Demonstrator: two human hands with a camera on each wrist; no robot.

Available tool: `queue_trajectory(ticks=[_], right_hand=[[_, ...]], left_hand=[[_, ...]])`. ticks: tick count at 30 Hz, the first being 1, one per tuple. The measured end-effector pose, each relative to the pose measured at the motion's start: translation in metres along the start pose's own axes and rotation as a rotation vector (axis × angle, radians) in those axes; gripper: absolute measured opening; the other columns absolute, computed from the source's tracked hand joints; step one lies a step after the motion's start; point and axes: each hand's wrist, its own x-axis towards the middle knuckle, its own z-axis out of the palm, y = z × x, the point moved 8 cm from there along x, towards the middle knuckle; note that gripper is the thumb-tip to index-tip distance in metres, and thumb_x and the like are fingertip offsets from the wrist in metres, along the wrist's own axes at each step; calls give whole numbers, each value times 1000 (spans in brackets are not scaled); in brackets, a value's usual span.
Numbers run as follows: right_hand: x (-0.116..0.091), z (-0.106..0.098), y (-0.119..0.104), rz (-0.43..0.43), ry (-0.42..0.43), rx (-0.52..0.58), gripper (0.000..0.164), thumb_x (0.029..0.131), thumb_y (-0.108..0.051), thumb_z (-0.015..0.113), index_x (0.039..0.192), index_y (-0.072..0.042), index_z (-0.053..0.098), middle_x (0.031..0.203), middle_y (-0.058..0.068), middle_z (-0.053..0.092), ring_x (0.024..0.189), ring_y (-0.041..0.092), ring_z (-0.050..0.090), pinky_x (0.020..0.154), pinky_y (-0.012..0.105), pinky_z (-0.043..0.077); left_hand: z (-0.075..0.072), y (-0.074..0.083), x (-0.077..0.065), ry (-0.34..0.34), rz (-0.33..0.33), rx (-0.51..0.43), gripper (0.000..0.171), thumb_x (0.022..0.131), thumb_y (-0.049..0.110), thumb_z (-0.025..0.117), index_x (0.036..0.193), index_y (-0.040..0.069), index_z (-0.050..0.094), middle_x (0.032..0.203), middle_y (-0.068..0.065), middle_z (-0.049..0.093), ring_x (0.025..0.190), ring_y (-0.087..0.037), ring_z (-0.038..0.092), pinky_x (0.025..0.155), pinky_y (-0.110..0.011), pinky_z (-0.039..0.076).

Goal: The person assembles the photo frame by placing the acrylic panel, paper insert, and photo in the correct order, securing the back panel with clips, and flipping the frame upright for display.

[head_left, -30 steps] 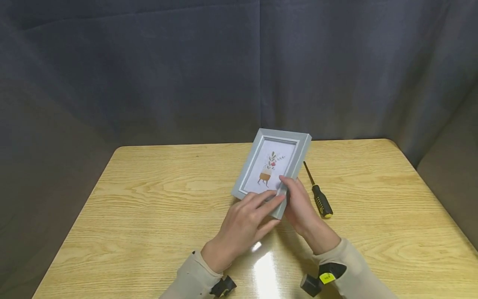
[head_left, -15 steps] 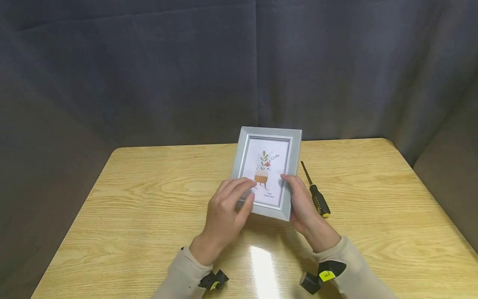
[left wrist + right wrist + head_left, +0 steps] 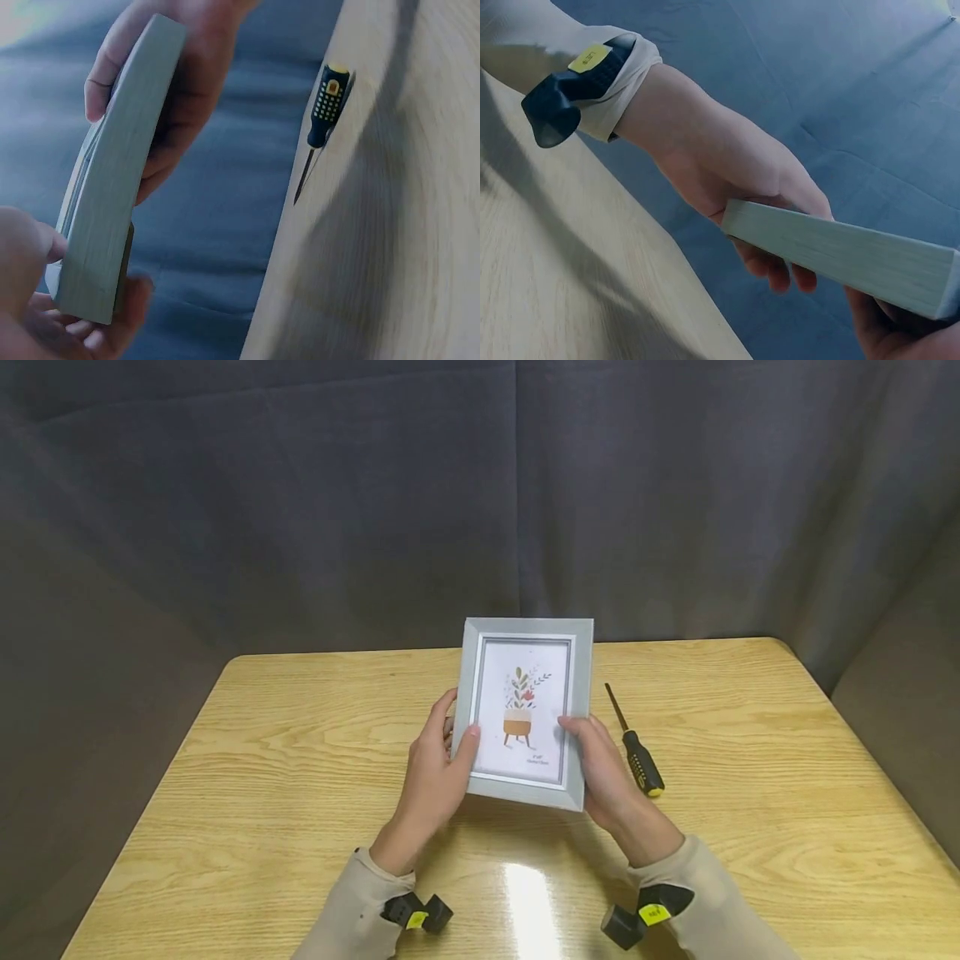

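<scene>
A pale grey picture frame [image 3: 525, 792] is held up above the table, its front tilted toward the head camera. Inside it shows a print [image 3: 517, 727] of a plant in a brown footed pot. My left hand [image 3: 431, 777] grips the left side, thumb on the front and fingers behind. On the right side my right hand [image 3: 611, 777] holds it the same way, thumb tip over the inner edge. Both wrist views show the frame edge-on, the left wrist view with its thick side [image 3: 120, 172] between the two hands. Most fingers are hidden behind the frame in the head view.
A black and yellow screwdriver [image 3: 641, 764] lies on the wooden table [image 3: 262, 793] just right of my right hand, its tip pointing to the back. Dark grey curtains [image 3: 360, 510] hang behind the table and at both sides.
My left hand has moved from the frame's lower front to its left side and taken hold there. The frame has turned more upright and shifted a little left.
</scene>
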Motion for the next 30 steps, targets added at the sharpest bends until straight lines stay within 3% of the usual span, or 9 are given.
queue_trajectory(ticks=[4, 9, 12, 18, 25, 30], right_hand=[[0, -1, 0, -4, -9, -21, 47, 97, -25, 33, 140, -4, 31, 106, 3, 60, 91, 16, 64, 78, 36, 53], [3, -4, 0, -7, -23, -43, 47, 98, -27, 33, 139, -4, 31, 105, 3, 58, 90, 15, 63, 77, 34, 53], [5, -3, 0, -18, -46, -48, 50, 100, -34, 34, 139, -3, 32, 106, 3, 59, 91, 16, 63, 78, 35, 53], [9, 0, -3, -67, -81, -55, 61, 99, -48, 33, 144, -7, 32, 111, 4, 59, 96, 16, 62, 82, 38, 52], [11, -3, -12, -174, -77, -124, 48, 102, -23, 34, 149, -16, 26, 127, 16, 52, 104, 18, 59, 84, 34, 51], [13, -6, -16, -252, -69, -258, 60, 96, -5, 41, 151, -19, 21, 130, 21, 55, 99, 21, 63, 78, 33, 53]], left_hand=[[2, -3, 1, -27, -57, -139, 51, 96, 15, 48, 146, 11, 35, 114, -20, 63, 92, -22, 67, 66, -28, 55], [1, 11, 2, -57, -55, -248, 53, 95, 3, 47, 145, -5, 30, 119, -29, 58, 98, -30, 65, 71, -31, 54], [0, 19, 1, -59, -59, -262, 53, 94, 0, 47, 143, -9, 30, 118, -32, 58, 100, -32, 64, 73, -31, 54], [-4, 18, 1, -18, -66, -253, 53, 94, 0, 48, 143, -8, 31, 122, -32, 55, 104, -33, 62, 75, -29, 53], [-9, 13, 2, 29, -85, -243, 53, 95, 1, 47, 144, -5, 31, 132, -30, 48, 109, -32, 59, 79, -27, 51], [-12, 11, 3, 47, -89, -257, 52, 94, 0, 47, 144, -5, 31, 137, -29, 44, 112, -31, 57, 81, -27, 50]])
